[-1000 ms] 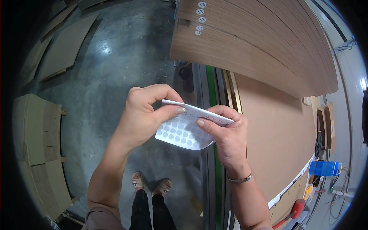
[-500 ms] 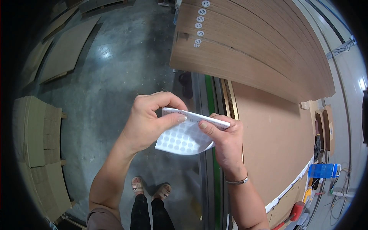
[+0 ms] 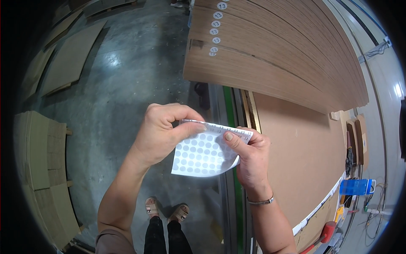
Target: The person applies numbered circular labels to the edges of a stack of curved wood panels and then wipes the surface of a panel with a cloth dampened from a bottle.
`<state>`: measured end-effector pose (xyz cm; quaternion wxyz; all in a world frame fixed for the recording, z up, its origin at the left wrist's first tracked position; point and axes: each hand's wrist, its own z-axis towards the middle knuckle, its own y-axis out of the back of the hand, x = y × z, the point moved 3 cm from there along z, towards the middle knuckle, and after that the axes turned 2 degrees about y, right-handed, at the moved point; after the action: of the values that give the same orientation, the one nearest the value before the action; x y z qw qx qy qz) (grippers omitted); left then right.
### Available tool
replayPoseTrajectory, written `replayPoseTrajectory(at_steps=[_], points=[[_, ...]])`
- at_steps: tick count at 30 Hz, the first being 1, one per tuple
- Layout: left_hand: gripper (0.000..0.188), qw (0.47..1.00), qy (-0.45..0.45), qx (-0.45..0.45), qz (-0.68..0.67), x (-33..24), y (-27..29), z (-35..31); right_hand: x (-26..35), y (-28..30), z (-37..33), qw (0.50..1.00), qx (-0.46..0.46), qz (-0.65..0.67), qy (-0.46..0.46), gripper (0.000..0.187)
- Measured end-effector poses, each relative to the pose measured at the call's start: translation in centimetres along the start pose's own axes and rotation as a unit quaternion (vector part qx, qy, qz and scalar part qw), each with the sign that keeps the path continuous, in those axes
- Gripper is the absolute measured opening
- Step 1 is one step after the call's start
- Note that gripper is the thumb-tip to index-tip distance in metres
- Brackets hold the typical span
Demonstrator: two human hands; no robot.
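A white sheet of round number stickers [image 3: 198, 154] is stretched between my two hands above the floor. Most of its circles look bare and greyish, while printed ones run along the folded top edge. At the sheet's upper left corner, my left hand [image 3: 167, 129] pinches that edge between thumb and fingers. My right hand [image 3: 251, 156] grips the right side, its thumb lying on the front and its fingers hidden behind. Ahead stands a stack of brown boards [image 3: 270, 55], with a column of round white number stickers [image 3: 215, 31] on the board edges at its left.
A brown panel [image 3: 302, 148] lies on the bench to my right. Near its far side are a blue bottle [image 3: 355, 187] and a red-headed mallet [image 3: 327, 232]. Stacked cardboard [image 3: 44, 169] is at left, and flat boards [image 3: 74, 59] lie farther back on the concrete floor [image 3: 122, 84].
The sheet has tilted to face me more, so more bare circles and the printed row show. My right thumb has shifted slightly right. Both hands keep their hold.
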<state>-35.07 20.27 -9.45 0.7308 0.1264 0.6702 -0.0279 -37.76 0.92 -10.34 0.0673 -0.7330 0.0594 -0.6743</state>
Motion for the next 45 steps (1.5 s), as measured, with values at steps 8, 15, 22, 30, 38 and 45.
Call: replayPoseTrajectory(at_steps=[8, 15, 22, 30, 38, 45], points=[[0.025, 0.926, -0.255, -0.125, 0.248, -2.1, -0.1, 0.4, 0.3, -0.1, -0.1, 0.999, -0.041, 0.023, 0.021, 0.01], [0.018, 0.893, -0.292, -0.103, 0.327, -2.3, -0.9, 0.9, 0.6, -0.1, -0.2, 0.996, -0.043, -0.056, 0.058, 0.008], [0.018, 0.843, -0.378, -0.122, 0.362, -1.8, -1.1, 0.7, 0.1, -0.2, -0.2, 0.997, -0.07, -0.005, 0.016, 0.01], [0.014, 0.869, -0.306, -0.302, 0.244, -0.3, -0.4, 3.6, -0.4, 0.4, -0.1, 0.993, -0.096, 0.069, -0.029, 0.016], [0.012, 0.811, -0.347, -0.43, 0.195, 0.0, -1.1, 5.8, -0.7, 0.5, -0.2, 0.993, -0.099, 0.06, -0.032, 0.015], [0.014, 0.804, -0.353, -0.452, 0.156, 0.2, -1.6, 6.0, -0.6, 0.3, -0.2, 0.992, -0.105, 0.057, -0.03, 0.015]])
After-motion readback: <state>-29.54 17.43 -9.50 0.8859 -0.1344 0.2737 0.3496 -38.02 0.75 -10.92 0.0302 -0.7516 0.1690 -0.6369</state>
